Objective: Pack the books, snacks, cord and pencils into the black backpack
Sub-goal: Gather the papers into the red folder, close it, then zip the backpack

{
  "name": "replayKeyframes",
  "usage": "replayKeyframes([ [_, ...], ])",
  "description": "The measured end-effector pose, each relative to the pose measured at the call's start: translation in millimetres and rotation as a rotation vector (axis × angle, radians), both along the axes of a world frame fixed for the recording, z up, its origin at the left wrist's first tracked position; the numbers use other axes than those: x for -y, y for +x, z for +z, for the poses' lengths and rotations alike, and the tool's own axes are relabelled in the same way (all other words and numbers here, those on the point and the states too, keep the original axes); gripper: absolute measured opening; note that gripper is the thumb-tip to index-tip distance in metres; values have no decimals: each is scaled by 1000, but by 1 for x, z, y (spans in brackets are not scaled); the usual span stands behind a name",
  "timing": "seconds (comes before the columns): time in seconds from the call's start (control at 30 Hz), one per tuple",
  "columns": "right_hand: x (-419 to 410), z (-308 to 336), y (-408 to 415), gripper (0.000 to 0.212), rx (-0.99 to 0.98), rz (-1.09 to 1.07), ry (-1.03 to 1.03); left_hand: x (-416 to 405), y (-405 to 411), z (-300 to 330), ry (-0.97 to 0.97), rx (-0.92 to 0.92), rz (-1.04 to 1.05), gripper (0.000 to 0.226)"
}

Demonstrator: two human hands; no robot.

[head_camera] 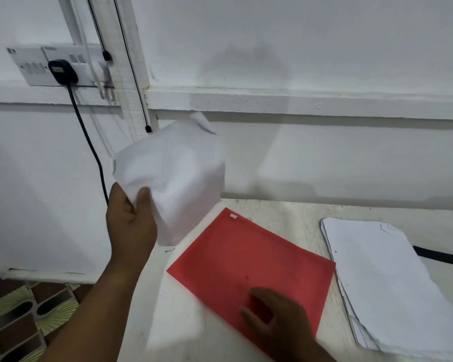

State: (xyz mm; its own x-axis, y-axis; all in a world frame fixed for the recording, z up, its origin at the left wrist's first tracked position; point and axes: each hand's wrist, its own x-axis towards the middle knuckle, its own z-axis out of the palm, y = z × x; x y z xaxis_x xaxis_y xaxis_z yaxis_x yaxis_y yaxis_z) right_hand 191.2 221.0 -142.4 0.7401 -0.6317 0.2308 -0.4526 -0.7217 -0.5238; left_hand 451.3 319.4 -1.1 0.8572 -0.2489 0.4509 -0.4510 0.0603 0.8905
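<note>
Over the counter's (285, 212) left edge, the left hand (131, 220) grips a white bag (173, 176) by its lower corner. Near the front edge, the right hand (275, 317) rests relaxed fingers on a red folder (246, 254), beside white papers (385, 278).

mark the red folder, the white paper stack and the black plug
red folder (246, 253): head view, middle of its cover.
white paper stack (382, 280): head view, middle of the top sheet.
black plug (62, 70): head view, plug body in the wall socket.
</note>
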Motion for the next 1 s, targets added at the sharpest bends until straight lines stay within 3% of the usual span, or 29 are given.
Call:
replayKeyframes([
  [0.07,7,5,-1,69,93,5,153,1,-18,16,-53,-30,-69,21],
  [0.17,23,23,-3,47,286,-53,307,1,-46,30,-102,-71,-171,22],
  [0.23,39,38,-10,42,414,-115,355,3,-62,33,-60,-92,-241,10],
  [0.27,48,47,-14,46,477,-143,387,5,-70,35,-33,-102,-267,3],
  [0.33,69,66,-24,60,566,-171,426,12,-87,35,21,-120,-284,21],
  [0.4,90,84,-38,75,606,-143,441,24,-105,34,21,-142,-304,19],
  [0.43,99,93,-47,79,603,-120,447,33,-116,33,10,-161,-327,11],
  [0.5,114,108,-68,69,563,-62,486,51,-139,32,-41,-237,-394,17],
  [0.67,144,121,-133,8,537,-128,552,98,-189,24,-78,-447,-481,20],
  [0.8,161,108,-177,11,539,-248,548,123,-218,-6,117,-557,-538,42],
  [0.9,181,95,-217,11,474,-268,614,140,-258,-39,357,-518,-549,66],
  [1.0,196,79,-247,22,389,-308,672,152,-288,-62,379,-534,-503,75],
])
